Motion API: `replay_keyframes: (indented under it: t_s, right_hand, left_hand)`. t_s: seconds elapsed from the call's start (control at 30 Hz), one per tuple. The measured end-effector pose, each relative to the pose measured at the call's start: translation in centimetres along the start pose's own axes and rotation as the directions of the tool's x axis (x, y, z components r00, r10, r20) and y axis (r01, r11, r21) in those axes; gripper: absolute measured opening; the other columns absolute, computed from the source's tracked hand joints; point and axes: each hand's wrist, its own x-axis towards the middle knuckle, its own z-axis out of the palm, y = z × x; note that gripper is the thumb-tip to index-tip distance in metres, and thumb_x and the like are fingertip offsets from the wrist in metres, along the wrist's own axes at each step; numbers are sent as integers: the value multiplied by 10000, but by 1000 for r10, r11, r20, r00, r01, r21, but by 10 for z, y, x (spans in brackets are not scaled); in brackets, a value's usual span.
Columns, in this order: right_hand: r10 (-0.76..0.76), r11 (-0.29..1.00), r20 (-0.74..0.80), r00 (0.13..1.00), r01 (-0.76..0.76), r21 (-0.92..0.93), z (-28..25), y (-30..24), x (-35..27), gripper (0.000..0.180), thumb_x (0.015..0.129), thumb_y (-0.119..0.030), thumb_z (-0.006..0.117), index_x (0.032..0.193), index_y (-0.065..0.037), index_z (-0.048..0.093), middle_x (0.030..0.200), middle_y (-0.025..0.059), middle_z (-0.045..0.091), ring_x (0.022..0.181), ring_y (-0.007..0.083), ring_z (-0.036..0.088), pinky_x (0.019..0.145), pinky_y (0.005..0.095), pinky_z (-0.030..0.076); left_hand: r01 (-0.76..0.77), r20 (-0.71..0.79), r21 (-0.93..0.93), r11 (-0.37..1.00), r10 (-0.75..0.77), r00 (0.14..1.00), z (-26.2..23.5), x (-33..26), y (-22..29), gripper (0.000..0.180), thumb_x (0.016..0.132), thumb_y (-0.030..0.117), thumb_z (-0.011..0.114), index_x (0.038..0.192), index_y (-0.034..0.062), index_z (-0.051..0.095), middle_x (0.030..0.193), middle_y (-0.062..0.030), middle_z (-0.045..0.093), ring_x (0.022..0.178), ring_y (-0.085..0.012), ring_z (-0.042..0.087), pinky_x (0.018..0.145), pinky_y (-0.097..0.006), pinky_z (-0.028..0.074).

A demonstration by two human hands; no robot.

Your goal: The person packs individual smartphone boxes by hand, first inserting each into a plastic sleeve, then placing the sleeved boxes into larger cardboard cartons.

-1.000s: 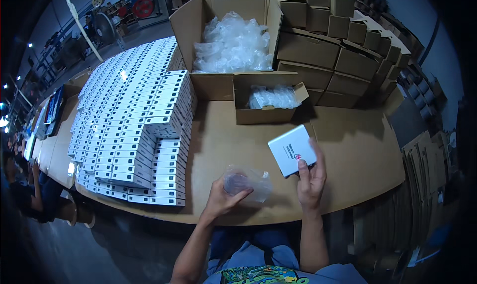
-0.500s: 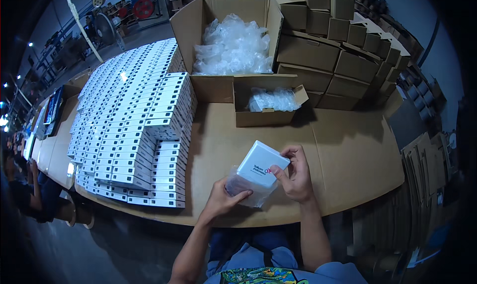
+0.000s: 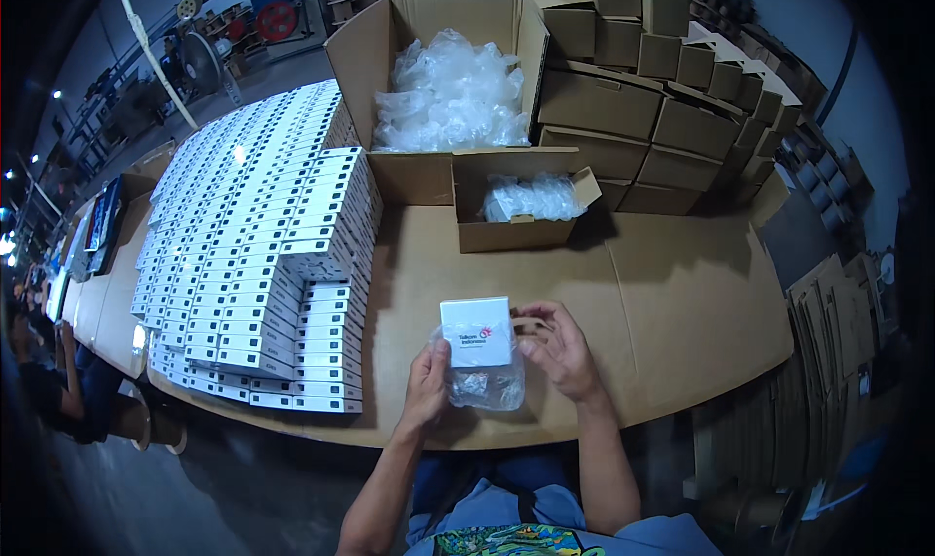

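A white square box (image 3: 474, 315) with a small red logo sits partway inside a clear bubble-wrap pouch (image 3: 499, 390). Its upper edge sticks out of the pouch, while the lower half of the plastic hangs slack. My left hand (image 3: 426, 381) grips the left side of the box and pouch, thumb in front. At the right edge of the box is my right hand (image 3: 565, 356), its fingers curved and apart from the thumb. The fingertips are close to the plastic; whether they touch it is hard to see.
Stacked white boxes (image 3: 243, 254) fill the table's left side. Ahead, a small open carton (image 3: 516, 237) holds wrapped items. Behind it, a large carton (image 3: 351, 79) contains loose plastic pouches (image 3: 453, 93). Brown cartons (image 3: 599, 98) are piled at the back right. Flattened cardboard (image 3: 828, 361) stands right of the table.
The box and pouch have turned from tilted to nearly upright and shifted slightly left. My right hand has moved off the box's face to its right edge.
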Motion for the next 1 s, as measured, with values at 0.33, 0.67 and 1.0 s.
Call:
replay_keyframes:
  t_s: [0.33,0.67,1.0]
  right_hand:
    - [44,997,-243,969,-56,-43,18,24,-11,103,959,18,652,1058,25,621,1001,27,652,876,62,622,756,209,517]
    - [-280,960,-29,960,280,7,17,16,-12,110,961,18,612,1060,-30,599,1297,183,584,1255,275,538,1098,420,412]
    - [186,981,-167,968,-192,-23,23,31,-22,533,942,-157,734,1370,-42,437,1196,138,611,1084,193,626,936,338,519]
  left_hand:
    - [-132,67,133,982,124,990,-10,13,-5,515,1116,365,339,1358,-52,519,1249,-107,624,1155,-168,583,1024,-323,451]
    - [-348,186,180,920,316,931,3,8,16,657,1106,458,254,1609,44,170,1358,-133,551,1236,-202,531,1083,-315,390]
    - [-114,111,82,990,105,988,6,6,30,597,1114,440,243,1553,49,347,1248,-126,591,1151,-176,563,1018,-303,447]
